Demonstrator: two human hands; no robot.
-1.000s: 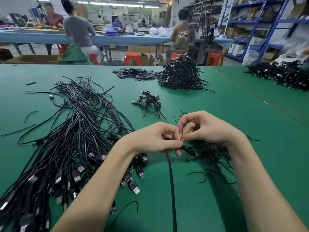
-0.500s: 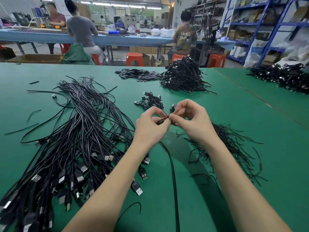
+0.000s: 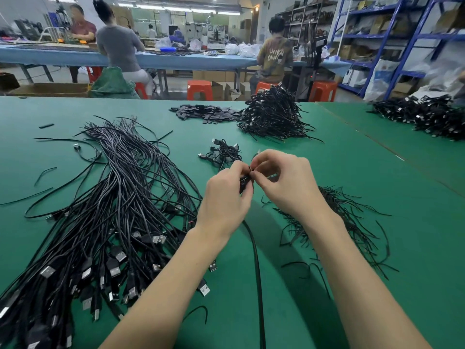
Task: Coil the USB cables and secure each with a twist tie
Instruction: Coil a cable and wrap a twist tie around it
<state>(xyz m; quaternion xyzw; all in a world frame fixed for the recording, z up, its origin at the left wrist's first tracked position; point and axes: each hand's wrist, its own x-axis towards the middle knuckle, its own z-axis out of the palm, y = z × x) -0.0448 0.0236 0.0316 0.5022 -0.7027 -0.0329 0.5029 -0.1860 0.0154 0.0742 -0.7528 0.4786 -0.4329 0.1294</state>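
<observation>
From the head view, the left hand (image 3: 226, 197) and right hand (image 3: 284, 182) are meeting above the green felt desk (image 3: 327, 159), fingers (image 3: 247, 177) of both pinching a thin black USB cable (image 3: 255, 250) between them, its length trailing down toward the viewer, beside the loose bundle of black cables (image 3: 105, 210)

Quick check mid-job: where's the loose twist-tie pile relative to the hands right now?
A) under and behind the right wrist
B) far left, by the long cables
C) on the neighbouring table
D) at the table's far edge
A: the thin twist ties lie spread on the green table just past the right hand and wrist.
</observation>
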